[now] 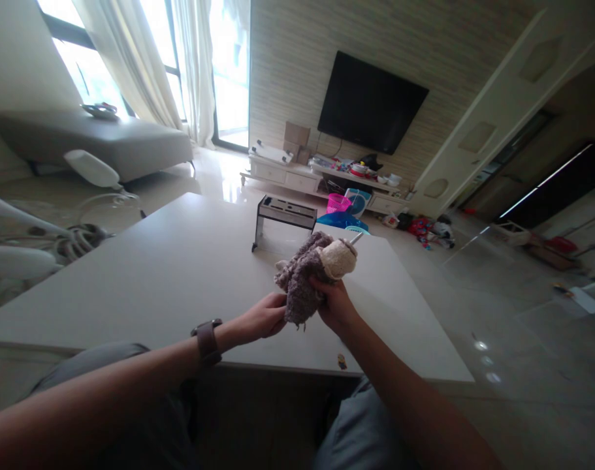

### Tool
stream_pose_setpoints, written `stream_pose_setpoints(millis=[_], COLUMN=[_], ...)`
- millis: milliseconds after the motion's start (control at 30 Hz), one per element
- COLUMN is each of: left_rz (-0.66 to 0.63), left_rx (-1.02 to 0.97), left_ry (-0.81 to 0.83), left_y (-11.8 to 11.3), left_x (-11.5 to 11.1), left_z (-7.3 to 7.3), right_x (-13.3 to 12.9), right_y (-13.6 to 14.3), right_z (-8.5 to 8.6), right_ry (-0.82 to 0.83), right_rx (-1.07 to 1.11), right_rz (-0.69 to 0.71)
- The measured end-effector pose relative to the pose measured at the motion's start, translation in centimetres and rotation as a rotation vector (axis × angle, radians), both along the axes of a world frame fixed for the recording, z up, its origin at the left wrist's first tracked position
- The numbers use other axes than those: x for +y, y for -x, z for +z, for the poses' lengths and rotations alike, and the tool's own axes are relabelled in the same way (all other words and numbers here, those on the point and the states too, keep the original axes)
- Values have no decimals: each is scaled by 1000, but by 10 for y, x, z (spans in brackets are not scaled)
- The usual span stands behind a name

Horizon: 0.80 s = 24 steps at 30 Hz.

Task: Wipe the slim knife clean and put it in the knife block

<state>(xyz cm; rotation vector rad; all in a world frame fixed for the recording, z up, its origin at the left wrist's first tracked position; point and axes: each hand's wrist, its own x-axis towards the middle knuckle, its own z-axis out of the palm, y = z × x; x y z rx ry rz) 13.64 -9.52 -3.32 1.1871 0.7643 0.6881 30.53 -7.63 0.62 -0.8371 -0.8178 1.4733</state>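
Observation:
Above the table, a fluffy grey-brown cloth (304, 277) is bunched up between my two hands. A cream-coloured, rounded fuzzy part (339, 259) shows at its upper right, and a thin pale rod (356, 237) sticks out beyond that; whether the cloth is wrapped around something I cannot tell. My right hand (337, 303) grips the cloth from below on the right, thumb across its front. At the lower left edge of the cloth is my left hand (270, 314), fingers curled and partly hidden behind it. A clear-sided box with a dark-framed top (286, 222) stands just past the cloth.
The white table (194, 274) spreads out before my knees. A small yellow-brown piece (341, 361) lies by its near edge. Beyond the far edge are a pink basket (337, 203) and a blue bag (339, 220). White hoses and handles (76, 241) stand at the left.

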Motion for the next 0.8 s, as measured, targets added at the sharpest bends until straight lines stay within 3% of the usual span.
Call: stream_pose_setpoints(millis=[267, 567, 667, 800], left_rz=[28, -65, -42, 6], left_rx=[6, 86, 85, 36], left_ry=[17, -45, -21, -20], left_y=[-4, 0, 0, 2], left_x=[3, 0, -2, -2], left_z=[14, 5, 6, 10], right_x=[32, 63, 61, 54], right_y=[-26, -98, -103, -91], right_z=[7, 23, 25, 25], right_ry=[-87, -153, -138, -120], right_rx=[64, 234, 253, 229], right_rz=[-80, -342, -373, -266])
